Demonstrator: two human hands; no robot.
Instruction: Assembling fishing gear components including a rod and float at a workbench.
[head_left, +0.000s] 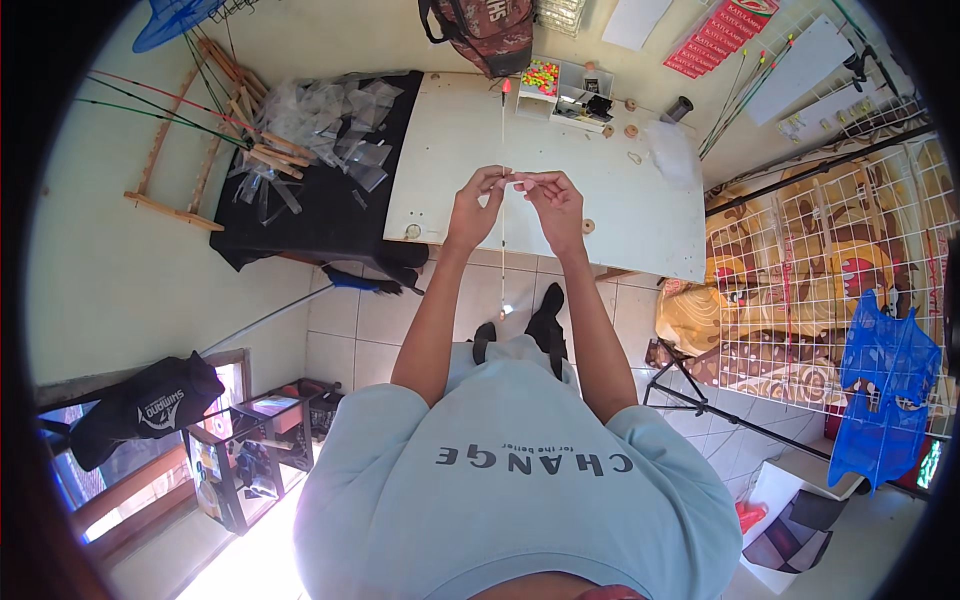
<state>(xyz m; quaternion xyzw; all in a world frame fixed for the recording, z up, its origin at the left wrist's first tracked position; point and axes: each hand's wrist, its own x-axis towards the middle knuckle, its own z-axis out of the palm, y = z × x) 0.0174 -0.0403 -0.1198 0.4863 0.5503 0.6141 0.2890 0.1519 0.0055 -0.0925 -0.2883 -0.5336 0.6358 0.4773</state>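
Observation:
A long, thin fishing float (504,220) with a red tip stands roughly lengthwise in front of me, over the white table's near edge and the floor. My left hand (479,208) is closed, its thumb and fingers pinching the float's slim stem. Close beside it, my right hand (556,205) is closed too, with its fingertips on the same spot of the stem. A tiny pale bit shows between the fingertips, too small to name. The float's lower end hangs past the table edge, near a bright glint.
On the white table (450,140) are a tray of colourful beads (540,77), small wooden discs (589,226) and a plastic bag (672,152). Clear plastic packets (345,115) cover the black cloth (300,232) at left. A wire rack (790,270) stands right.

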